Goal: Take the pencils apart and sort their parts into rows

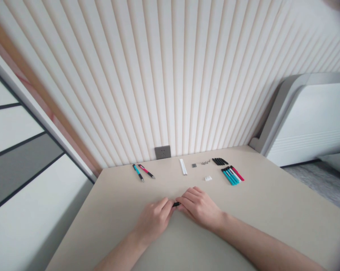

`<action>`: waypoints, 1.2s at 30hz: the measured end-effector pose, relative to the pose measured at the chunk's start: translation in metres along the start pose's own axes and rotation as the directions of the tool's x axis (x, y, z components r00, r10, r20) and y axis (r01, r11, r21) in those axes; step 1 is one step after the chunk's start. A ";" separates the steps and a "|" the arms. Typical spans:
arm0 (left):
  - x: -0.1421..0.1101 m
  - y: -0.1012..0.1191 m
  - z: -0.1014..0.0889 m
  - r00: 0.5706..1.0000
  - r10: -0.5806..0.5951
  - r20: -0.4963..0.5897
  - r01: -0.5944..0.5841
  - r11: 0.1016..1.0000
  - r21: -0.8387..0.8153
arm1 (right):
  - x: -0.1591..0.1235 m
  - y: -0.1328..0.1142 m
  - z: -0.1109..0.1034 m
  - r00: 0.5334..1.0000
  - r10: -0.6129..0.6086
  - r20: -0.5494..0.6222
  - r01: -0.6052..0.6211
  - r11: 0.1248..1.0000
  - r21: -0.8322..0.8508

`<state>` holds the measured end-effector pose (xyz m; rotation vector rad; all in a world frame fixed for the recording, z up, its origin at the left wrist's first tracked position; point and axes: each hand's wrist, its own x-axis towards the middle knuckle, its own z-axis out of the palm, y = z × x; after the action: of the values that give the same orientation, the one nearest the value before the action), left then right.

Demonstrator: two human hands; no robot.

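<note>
Close to the table's middle, my left hand (pixel 156 215) and my right hand (pixel 198 207) meet with fingers closed. A short black pen part (pixel 176 204) shows between their fingertips, pinched from both sides; the rest of it is hidden by the fingers. Beyond my right hand lie several small white pieces (pixel 208 178), a group of thin white refills (pixel 183 167), small metal tips (pixel 194 165) and springs (pixel 206 162). Farther right are black grips (pixel 220 161) and a row of blue, white and red pen barrels (pixel 232 175).
At the table's (pixel 119 214) far left lie a blue pen (pixel 138 173) and a red pen (pixel 146 171), both whole. A ribbed wall with a dark socket (pixel 162 152) borders the back edge. A bed headboard (pixel 308 116) stands at the right, a white panelled unit (pixel 20 180) at the left.
</note>
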<state>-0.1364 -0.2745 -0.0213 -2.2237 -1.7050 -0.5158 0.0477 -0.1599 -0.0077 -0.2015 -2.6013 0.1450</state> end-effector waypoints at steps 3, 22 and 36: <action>0.000 0.001 -0.001 1.000 -0.005 0.007 0.005 1.000 0.006 | -0.001 0.002 0.002 0.998 0.057 -0.016 -0.057 0.998 -0.018; 0.000 0.003 -0.002 0.997 -0.004 0.081 -0.003 0.996 0.085 | -0.001 -0.002 0.004 0.991 0.131 0.004 -0.131 0.986 0.105; 0.002 0.004 -0.003 0.984 -0.063 0.165 0.048 0.994 0.094 | -0.003 0.003 0.009 0.980 0.187 0.075 -0.197 0.966 0.168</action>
<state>-0.1320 -0.2753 -0.0172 -2.2158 -1.8388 -0.2639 0.0458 -0.1584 -0.0172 -0.3916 -2.6049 0.4529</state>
